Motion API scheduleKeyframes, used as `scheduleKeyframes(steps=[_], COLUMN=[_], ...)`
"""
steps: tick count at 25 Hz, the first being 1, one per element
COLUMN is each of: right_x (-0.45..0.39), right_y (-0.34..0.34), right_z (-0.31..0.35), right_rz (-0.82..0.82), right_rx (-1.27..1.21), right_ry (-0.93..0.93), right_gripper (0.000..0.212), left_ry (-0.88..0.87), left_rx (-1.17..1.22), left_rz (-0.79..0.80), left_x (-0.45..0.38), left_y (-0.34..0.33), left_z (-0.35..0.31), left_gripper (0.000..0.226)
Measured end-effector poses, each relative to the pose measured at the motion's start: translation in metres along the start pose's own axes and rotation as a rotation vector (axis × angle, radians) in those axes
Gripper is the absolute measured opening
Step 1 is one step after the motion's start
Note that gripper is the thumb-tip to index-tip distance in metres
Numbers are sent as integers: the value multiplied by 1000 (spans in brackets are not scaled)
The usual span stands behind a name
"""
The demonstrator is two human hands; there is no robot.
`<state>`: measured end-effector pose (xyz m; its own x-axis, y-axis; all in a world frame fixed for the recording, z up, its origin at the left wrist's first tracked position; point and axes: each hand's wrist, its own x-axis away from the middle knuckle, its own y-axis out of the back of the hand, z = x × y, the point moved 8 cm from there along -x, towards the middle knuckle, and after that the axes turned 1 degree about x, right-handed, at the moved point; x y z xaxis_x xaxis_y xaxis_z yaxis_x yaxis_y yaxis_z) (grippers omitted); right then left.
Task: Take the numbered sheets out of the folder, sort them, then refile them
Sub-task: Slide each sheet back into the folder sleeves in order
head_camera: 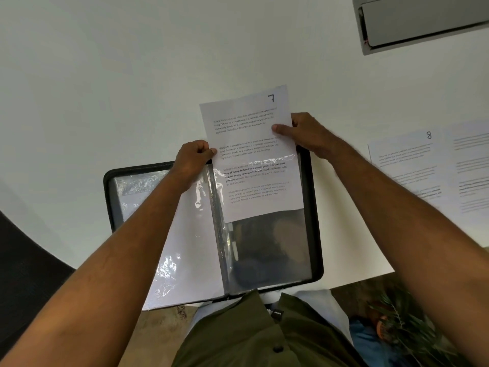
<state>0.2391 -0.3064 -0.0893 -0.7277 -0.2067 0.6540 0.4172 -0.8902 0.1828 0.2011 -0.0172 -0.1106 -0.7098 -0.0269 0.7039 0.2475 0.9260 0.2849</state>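
At the near edge of the tabletop (pixel 132 75) the black folder (pixel 313 207) lies open, its near end overhanging toward the person's lap. Sheet 7 (pixel 251 133) sits half inside the clear sleeve (pixel 270 242) of the right-hand page, its upper half standing out past the folder's far edge. The left hand (pixel 194 157) pinches the sheet's left edge at the sleeve mouth; the right hand (pixel 304 133) pinches its right edge, thumb on top, so both grips are closed on the paper.

Whether the sheet is leaving or entering cannot be judged from one view. Either way, the person would do well to keep both edges level and move the sheet straight along the sleeve, since a skewed corner would likely catch on the plastic; holding the sleeve mouth down with a spare finger should help.

Farther right, sheet 8 (pixel 404 165) lies flat beside another page cut off by the frame. The left-hand sleeve's contents are lost in glare, body text is unreadable, and the grey object (pixel 423 19) at the far right corner is cropped.
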Motion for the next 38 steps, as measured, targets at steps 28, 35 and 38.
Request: scheduleKeyframes(steps=[28,35,38], right_x=[-4,-5,-5], right_y=[-5,-11,-7], right_z=[28,21,26], right_rz=[110,186,169], right_rx=[449,520,540], right_ry=[109,92,113], right_gripper=[31,31,29], left_ry=[-93,-133,-123], left_rx=[19,45,38], left_rz=[42,39,-25], left_x=[-3,0,4], left_y=[2,3,4], left_z=[-2,-3,-8], left_gripper=[23,29,16])
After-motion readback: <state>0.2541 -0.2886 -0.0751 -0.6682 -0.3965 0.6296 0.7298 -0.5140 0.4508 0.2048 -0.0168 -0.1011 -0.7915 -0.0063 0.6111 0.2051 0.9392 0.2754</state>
